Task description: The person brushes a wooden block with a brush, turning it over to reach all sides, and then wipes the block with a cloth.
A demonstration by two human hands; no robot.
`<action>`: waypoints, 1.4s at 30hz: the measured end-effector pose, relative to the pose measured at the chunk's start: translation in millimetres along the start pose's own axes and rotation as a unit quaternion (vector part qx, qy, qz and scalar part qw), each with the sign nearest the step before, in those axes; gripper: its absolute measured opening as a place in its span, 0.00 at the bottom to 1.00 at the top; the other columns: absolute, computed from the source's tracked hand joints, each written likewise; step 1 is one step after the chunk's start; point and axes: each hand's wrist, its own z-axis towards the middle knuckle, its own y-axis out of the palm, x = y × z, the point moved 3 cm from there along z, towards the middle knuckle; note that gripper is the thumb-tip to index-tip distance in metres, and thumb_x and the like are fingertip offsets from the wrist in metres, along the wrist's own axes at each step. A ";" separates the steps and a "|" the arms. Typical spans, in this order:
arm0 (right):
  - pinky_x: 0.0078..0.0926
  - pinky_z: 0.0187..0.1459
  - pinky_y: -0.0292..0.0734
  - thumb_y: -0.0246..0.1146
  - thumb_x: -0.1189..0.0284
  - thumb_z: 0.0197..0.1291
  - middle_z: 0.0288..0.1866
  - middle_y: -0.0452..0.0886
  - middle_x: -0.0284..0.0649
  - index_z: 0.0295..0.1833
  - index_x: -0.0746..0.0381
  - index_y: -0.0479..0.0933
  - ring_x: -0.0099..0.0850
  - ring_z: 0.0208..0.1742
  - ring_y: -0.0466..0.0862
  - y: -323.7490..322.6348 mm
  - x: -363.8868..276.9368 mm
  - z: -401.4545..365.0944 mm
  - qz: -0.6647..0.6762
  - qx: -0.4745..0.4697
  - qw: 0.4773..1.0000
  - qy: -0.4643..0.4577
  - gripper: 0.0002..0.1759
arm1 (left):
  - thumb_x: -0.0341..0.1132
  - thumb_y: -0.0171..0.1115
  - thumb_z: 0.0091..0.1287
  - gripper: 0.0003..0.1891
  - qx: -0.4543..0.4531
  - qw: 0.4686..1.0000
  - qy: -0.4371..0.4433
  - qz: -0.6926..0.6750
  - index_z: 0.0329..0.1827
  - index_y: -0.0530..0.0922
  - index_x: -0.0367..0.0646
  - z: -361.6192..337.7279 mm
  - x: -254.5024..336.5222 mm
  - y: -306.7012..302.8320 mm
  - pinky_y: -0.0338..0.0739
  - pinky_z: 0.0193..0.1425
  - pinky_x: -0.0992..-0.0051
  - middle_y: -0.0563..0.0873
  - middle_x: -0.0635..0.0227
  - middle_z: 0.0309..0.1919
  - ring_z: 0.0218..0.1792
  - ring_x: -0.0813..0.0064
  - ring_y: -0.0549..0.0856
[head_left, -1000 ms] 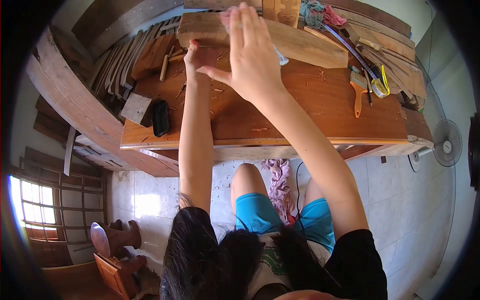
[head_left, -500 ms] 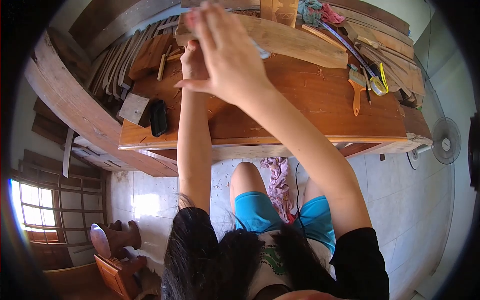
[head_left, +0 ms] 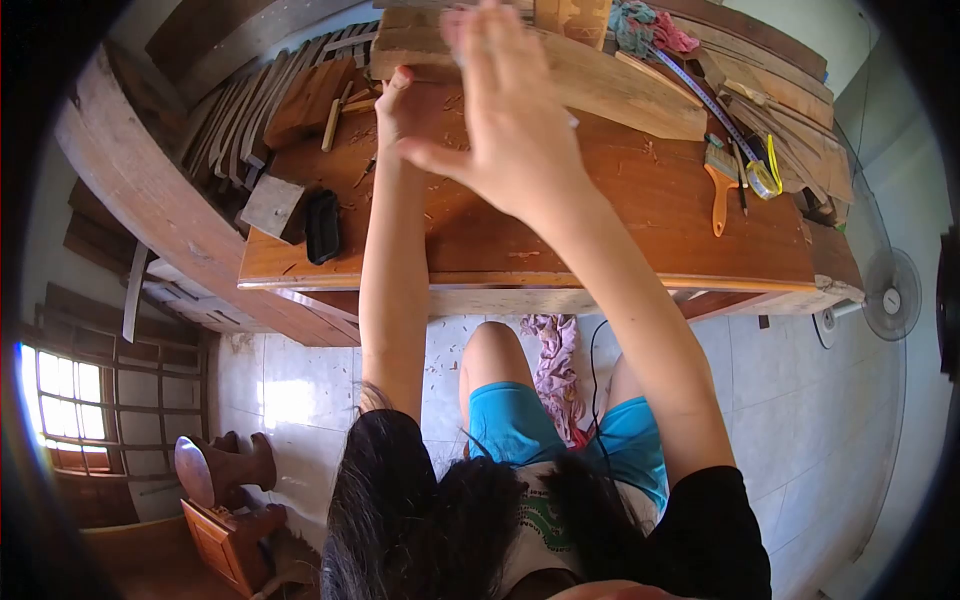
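Note:
My right hand (head_left: 515,130) is raised over the workbench with its fingers stretched out and thumb apart, slightly blurred; nothing shows in it. Behind it, a thick wooden plank (head_left: 640,95) lies across the back of the bench. Close to the plank's left end is my left hand (head_left: 398,105), thumb pointing up. Its other fingers are hidden behind my right hand, so its grip cannot be made out. A small pale edge of something (head_left: 572,120) peeks out right of my right hand.
Wood shavings dot the brown bench (head_left: 620,220). A paintbrush (head_left: 720,190), pencil (head_left: 741,185) and tape measure (head_left: 765,180) lie at the right. Left are a black tray-like item (head_left: 323,228), a wood block (head_left: 273,207) and stacked slats (head_left: 225,125). A fan (head_left: 890,295) stands right.
My right hand has shifted to the right, away from the plank's left end. My left hand stays close to that end. The whole view has moved slightly.

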 end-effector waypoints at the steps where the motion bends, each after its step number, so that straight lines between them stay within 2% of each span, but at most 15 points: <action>1: 0.47 0.85 0.37 0.50 0.31 0.66 0.84 0.38 0.69 0.83 0.73 0.38 0.52 0.87 0.39 -3.7 -0.5 9.3 0.019 -0.070 0.997 -0.013 0.63 | 0.45 0.74 0.64 0.37 -0.015 1.000 -0.010 -0.002 0.74 0.69 0.44 0.6 0.1 0.6 0.60 0.80 0.55 0.75 0.67 0.72 0.74 0.63 0.70; 3: 0.48 0.84 0.42 0.51 0.31 0.66 0.84 0.40 0.69 0.81 0.78 0.40 0.54 0.86 0.42 -5.7 7.0 9.3 0.028 -0.061 0.997 -0.036 0.64 | 0.45 0.74 0.64 0.38 -0.036 0.999 -0.021 -0.008 0.75 0.68 0.44 2.1 -0.9 -2.4 0.59 0.80 0.55 0.75 0.67 0.72 0.74 0.63 0.70; 6: 0.49 0.84 0.41 0.53 0.32 0.66 0.84 0.41 0.69 0.80 0.81 0.39 0.56 0.86 0.41 -12.4 26.5 0.9 -0.067 -0.101 0.993 -0.003 0.65 | 0.45 0.74 0.64 0.38 -0.008 1.000 -0.013 -0.012 0.75 0.68 0.44 3.4 2.0 -7.2 0.59 0.80 0.55 0.75 0.66 0.72 0.74 0.64 0.70; 7: 0.53 0.82 0.48 0.55 0.27 0.59 0.81 0.56 0.64 0.79 0.72 0.56 0.56 0.84 0.53 -1.1 49.2 -16.1 -0.071 -0.015 0.997 0.022 0.63 | 0.45 0.74 0.64 0.38 0.020 1.000 -0.006 -0.008 0.75 0.68 0.44 2.0 1.2 -7.1 0.59 0.81 0.56 0.74 0.66 0.72 0.74 0.64 0.70; 11: 0.50 0.82 0.49 0.57 0.27 0.59 0.80 0.58 0.64 0.76 0.77 0.61 0.55 0.84 0.54 -13.2 120.8 -51.7 -0.141 -0.034 0.980 0.134 0.63 | 0.46 0.78 0.60 0.40 0.106 0.994 0.016 0.017 0.73 0.69 0.46 -0.1 -1.5 -0.4 0.57 0.81 0.53 0.73 0.66 0.72 0.75 0.62 0.68; 13: 0.49 0.82 0.48 0.55 0.27 0.60 0.80 0.56 0.66 0.76 0.79 0.58 0.56 0.84 0.53 -20.5 158.0 -69.6 -0.182 -0.044 0.964 0.187 0.65 | 0.46 0.79 0.59 0.40 0.117 0.993 0.020 0.027 0.73 0.69 0.47 0.4 -0.9 2.8 0.57 0.81 0.52 0.73 0.66 0.72 0.75 0.61 0.68; 19: 0.47 0.83 0.43 0.55 0.27 0.61 0.82 0.47 0.71 0.78 0.82 0.49 0.58 0.86 0.44 -28.5 201.0 -87.0 -0.039 -0.034 0.940 0.337 0.68 | 0.45 0.79 0.59 0.40 0.106 0.994 0.025 0.025 0.72 0.69 0.47 3.5 -1.8 9.7 0.57 0.81 0.53 0.73 0.68 0.72 0.75 0.60 0.67; 20: 0.47 0.83 0.43 0.57 0.29 0.62 0.83 0.47 0.70 0.79 0.82 0.49 0.57 0.86 0.43 -31.1 196.2 -84.8 -0.023 -0.041 0.941 0.336 0.67 | 0.45 0.79 0.59 0.39 0.106 0.994 0.025 0.028 0.72 0.69 0.47 2.8 -1.9 9.3 0.57 0.81 0.52 0.73 0.68 0.72 0.75 0.60 0.67; 24: 0.46 0.83 0.44 0.59 0.35 0.65 0.83 0.49 0.67 0.79 0.81 0.50 0.56 0.86 0.46 -34.5 163.3 -78.7 -0.035 -0.074 0.981 0.173 0.62 | 0.43 0.78 0.60 0.37 0.120 0.992 0.023 0.020 0.71 0.70 0.47 -0.2 -0.4 6.9 0.57 0.81 0.52 0.73 0.68 0.71 0.74 0.61 0.68; 27: 0.46 0.83 0.44 0.56 0.33 0.66 0.82 0.52 0.67 0.78 0.81 0.51 0.56 0.85 0.49 -29.8 197.5 -90.6 -0.114 -0.047 0.972 0.198 0.62 | 0.43 0.78 0.60 0.37 0.115 0.993 0.026 0.020 0.71 0.70 0.47 1.2 -0.9 4.8 0.56 0.82 0.52 0.73 0.67 0.72 0.75 0.61 0.68; 29: 0.45 0.83 0.41 0.50 0.28 0.65 0.82 0.52 0.67 0.78 0.81 0.51 0.56 0.85 0.49 -31.0 223.2 -96.2 -0.084 -0.041 0.956 0.279 0.64 | 0.43 0.76 0.62 0.36 0.129 0.991 0.022 0.022 0.71 0.70 0.47 1.7 -2.1 1.7 0.55 0.82 0.53 0.72 0.67 0.72 0.76 0.62 0.66; 31: 0.44 0.83 0.41 0.50 0.28 0.65 0.82 0.52 0.67 0.78 0.80 0.51 0.55 0.85 0.49 -26.3 234.8 -97.4 -0.074 -0.021 0.950 0.301 0.64 | 0.44 0.75 0.63 0.35 0.149 0.988 0.020 0.025 0.71 0.70 0.47 1.5 -2.8 -1.3 0.55 0.82 0.53 0.72 0.68 0.73 0.76 0.61 0.66; 34: 0.44 0.83 0.43 0.50 0.28 0.65 0.82 0.53 0.67 0.78 0.80 0.53 0.55 0.85 0.50 -21.5 210.6 -89.1 -0.143 -0.029 0.952 0.268 0.63 | 0.44 0.74 0.63 0.34 0.158 0.987 0.009 0.016 0.71 0.71 0.47 -0.8 -3.6 -5.0 0.53 0.83 0.52 0.72 0.68 0.73 0.76 0.61 0.66; 40: 0.47 0.82 0.49 0.53 0.32 0.67 0.80 0.56 0.67 0.77 0.80 0.55 0.55 0.84 0.55 -18.4 139.9 -64.5 -0.029 -0.027 0.992 0.124 0.60 | 0.45 0.74 0.64 0.35 0.162 0.987 0.003 0.014 0.72 0.69 0.47 -2.8 -2.9 -2.4 0.53 0.83 0.50 0.71 0.67 0.73 0.76 0.60 0.65; 42: 0.47 0.82 0.50 0.54 0.33 0.68 0.80 0.57 0.66 0.77 0.80 0.55 0.55 0.83 0.56 -17.5 152.9 -69.2 -0.073 -0.029 0.989 0.128 0.59 | 0.45 0.74 0.64 0.35 0.173 0.985 -0.001 0.014 0.72 0.69 0.47 -3.1 -3.9 -5.2 0.53 0.83 0.50 0.70 0.66 0.74 0.77 0.59 0.65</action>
